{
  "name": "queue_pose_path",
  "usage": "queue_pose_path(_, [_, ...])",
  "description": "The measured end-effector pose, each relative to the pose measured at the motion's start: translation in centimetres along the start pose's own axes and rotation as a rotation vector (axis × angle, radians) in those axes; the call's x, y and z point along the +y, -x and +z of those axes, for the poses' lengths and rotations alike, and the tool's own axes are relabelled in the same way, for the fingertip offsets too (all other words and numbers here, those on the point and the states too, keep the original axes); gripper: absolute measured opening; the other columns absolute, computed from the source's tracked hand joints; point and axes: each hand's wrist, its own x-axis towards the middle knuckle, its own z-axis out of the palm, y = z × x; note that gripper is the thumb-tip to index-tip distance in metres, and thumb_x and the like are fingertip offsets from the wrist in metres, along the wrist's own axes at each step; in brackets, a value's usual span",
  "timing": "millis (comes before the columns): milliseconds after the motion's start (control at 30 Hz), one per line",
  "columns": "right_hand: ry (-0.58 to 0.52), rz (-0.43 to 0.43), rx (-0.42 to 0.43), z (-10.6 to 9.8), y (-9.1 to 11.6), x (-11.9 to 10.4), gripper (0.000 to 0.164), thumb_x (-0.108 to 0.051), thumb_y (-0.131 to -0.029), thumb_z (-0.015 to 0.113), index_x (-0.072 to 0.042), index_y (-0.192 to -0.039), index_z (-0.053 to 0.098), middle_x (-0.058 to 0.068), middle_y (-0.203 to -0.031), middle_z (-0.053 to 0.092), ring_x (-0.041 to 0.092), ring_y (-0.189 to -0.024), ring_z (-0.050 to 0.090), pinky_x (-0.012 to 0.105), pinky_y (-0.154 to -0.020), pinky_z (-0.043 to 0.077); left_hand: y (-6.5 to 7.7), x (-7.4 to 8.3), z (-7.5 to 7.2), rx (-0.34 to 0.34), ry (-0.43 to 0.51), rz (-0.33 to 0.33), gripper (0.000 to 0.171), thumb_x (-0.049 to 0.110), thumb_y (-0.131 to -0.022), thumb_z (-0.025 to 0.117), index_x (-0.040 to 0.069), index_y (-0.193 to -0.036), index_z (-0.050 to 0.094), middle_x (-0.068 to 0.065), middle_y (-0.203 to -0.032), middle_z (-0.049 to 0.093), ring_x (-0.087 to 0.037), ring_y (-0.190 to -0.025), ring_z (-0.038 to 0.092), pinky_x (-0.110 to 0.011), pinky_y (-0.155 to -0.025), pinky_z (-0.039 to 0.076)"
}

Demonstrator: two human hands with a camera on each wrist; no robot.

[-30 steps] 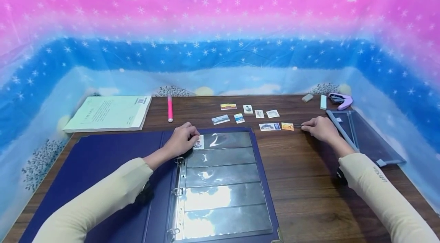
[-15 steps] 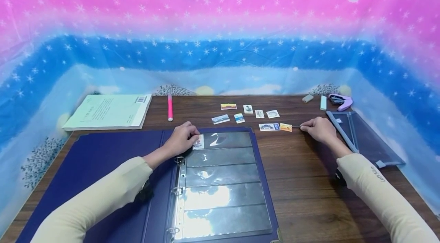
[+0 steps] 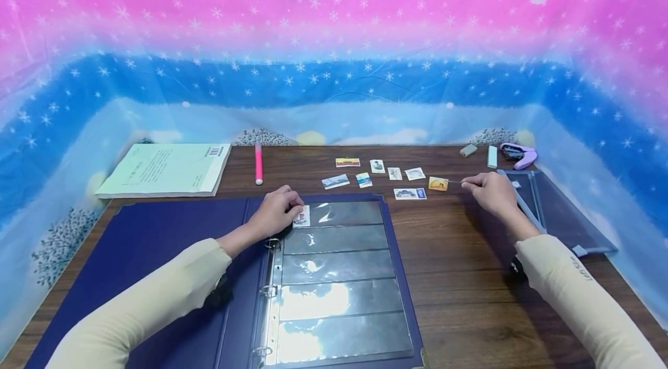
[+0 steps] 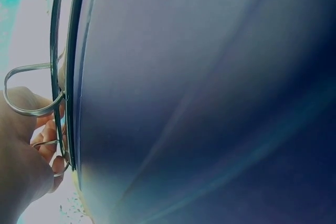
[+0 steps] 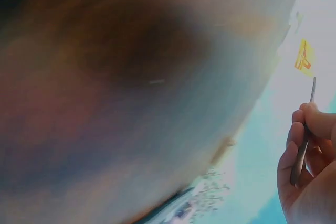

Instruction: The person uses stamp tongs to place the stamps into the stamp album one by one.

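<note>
My right hand (image 3: 490,190) grips slim metal tweezers (image 5: 302,156). An orange-yellow stamp (image 3: 438,184) is at their tip, close over the table. My left hand (image 3: 275,209) is at the top inner corner of a clear pocket page (image 3: 339,267) in an open dark blue ring binder (image 3: 172,259). Its bent fingertips are beside a white stamp (image 3: 302,217) in the top pocket and partly cover it; I cannot tell whether they pinch the pocket's edge. The left wrist view has the fingers behind the metal rings (image 4: 34,90).
Several stamps lie behind the binder, among them a long blue-and-white stamp (image 3: 410,194). A pale green book (image 3: 167,170) and a pink marker (image 3: 258,165) are at the back left. At the right lie erasers (image 3: 492,156), a lilac stapler (image 3: 522,155) and a zip pouch (image 3: 569,212).
The orange-yellow stamp first slid left against the long stamp, then came up and away from it with the tweezers. My right hand rose slightly to the right; the left hand stayed put.
</note>
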Motion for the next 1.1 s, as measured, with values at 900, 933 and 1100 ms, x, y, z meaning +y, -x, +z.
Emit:
queue_pose_path(900, [-0.170, -0.229, -0.121, 5.8, -0.9, -18.7, 0.018, -0.030, -0.085, 0.066, -0.019, -0.095, 0.076, 0.003, -0.094, 0.074, 0.012, -0.048, 0.052, 0.023, -0.043, 0.023, 0.0, 0.1, -0.3, -0.011, 0.049, -0.029, 0.006, 0.011, -0.086, 0.063, 0.009, -0.082, 0.066, -0.004, -0.078, 0.056, -0.011, -0.062, 0.045, -0.022, -0.060, 0.037])
queue_pose_path(933, [-0.175, -0.226, -0.148, 6.2, -1.0, -19.2, 0.018, -0.030, -0.084, 0.065, -0.020, -0.095, 0.076, 0.002, -0.096, 0.074, 0.013, -0.051, 0.055, 0.023, -0.043, 0.024, 0.0, 0.0, -0.3, -0.012, 0.054, -0.031, 0.005, 0.011, -0.086, 0.063, 0.009, -0.082, 0.066, -0.004, -0.078, 0.055, -0.011, -0.062, 0.045, -0.022, -0.061, 0.037])
queue_pose_path(1100, [-0.189, -0.202, -0.239, 7.4, -1.3, -20.4, 0.017, -0.032, -0.084, 0.066, -0.023, -0.095, 0.076, 0.000, -0.099, 0.074, 0.020, -0.074, 0.067, 0.022, -0.049, 0.036, 0.1, -0.2, -0.3, -0.014, 0.071, -0.030, 0.005, 0.010, -0.086, 0.063, 0.009, -0.082, 0.066, -0.004, -0.079, 0.055, -0.010, -0.064, 0.045, -0.022, -0.062, 0.037])
